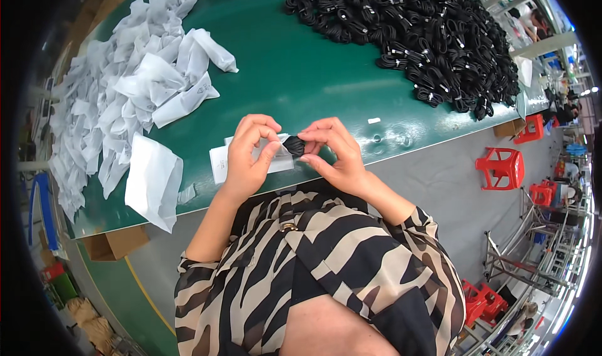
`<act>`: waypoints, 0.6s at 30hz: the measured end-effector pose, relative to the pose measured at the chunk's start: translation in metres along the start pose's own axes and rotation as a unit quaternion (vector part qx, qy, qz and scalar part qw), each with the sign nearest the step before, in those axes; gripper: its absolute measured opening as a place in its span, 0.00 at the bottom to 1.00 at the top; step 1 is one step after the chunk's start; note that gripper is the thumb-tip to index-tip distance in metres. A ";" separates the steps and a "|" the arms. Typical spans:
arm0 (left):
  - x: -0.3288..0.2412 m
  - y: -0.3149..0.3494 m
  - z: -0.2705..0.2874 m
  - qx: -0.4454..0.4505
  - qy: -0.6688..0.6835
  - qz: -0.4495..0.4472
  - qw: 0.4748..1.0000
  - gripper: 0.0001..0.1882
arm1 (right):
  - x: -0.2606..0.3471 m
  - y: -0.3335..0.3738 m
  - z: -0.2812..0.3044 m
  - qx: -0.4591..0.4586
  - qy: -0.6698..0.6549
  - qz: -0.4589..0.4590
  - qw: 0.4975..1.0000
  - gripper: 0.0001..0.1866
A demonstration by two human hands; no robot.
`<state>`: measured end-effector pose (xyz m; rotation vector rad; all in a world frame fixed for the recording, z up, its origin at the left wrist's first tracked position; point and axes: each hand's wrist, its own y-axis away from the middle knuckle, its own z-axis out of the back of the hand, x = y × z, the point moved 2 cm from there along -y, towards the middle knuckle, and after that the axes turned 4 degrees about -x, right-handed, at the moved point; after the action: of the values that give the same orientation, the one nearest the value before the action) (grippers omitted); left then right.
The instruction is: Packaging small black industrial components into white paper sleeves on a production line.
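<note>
Near the front edge of the green table [269, 74], both my hands meet at a small white bag [284, 140]. The fingers of my left hand [251, 152] pinch the bag at its opening. In my right hand [335, 149] is a coiled black cable [295, 145], held between thumb and fingers. One end of the coil sits at the bag's mouth, and its far end is hidden. Beneath my hands lie flat white bags [218, 163], stacked on the table.
A large heap of white bags [138, 83] covers the table's left side. At the far right is a big pile of coiled black cables [433, 36]. A cardboard box [116, 243] stands below the left edge. Red stools [501, 168] are on the floor at the right.
</note>
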<state>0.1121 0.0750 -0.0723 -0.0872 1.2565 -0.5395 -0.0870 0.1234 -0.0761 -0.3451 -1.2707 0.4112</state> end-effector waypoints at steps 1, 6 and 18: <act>-0.005 -0.004 -0.002 0.007 0.016 0.006 1.000 0.04 | 0.001 -0.003 0.000 -0.002 0.002 0.001 1.000 0.23; -0.008 -0.017 -0.007 -0.002 0.071 0.011 0.997 0.04 | 0.002 -0.017 0.000 -0.009 0.008 0.032 0.999 0.18; 0.013 -0.040 0.035 -0.091 0.326 0.146 0.930 0.10 | -0.005 -0.046 0.034 -0.084 0.169 0.069 0.980 0.19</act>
<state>0.1335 0.0270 -0.0583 0.1354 1.9305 -0.1860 -0.1163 0.0813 -0.0498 -0.6233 -0.9525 0.3453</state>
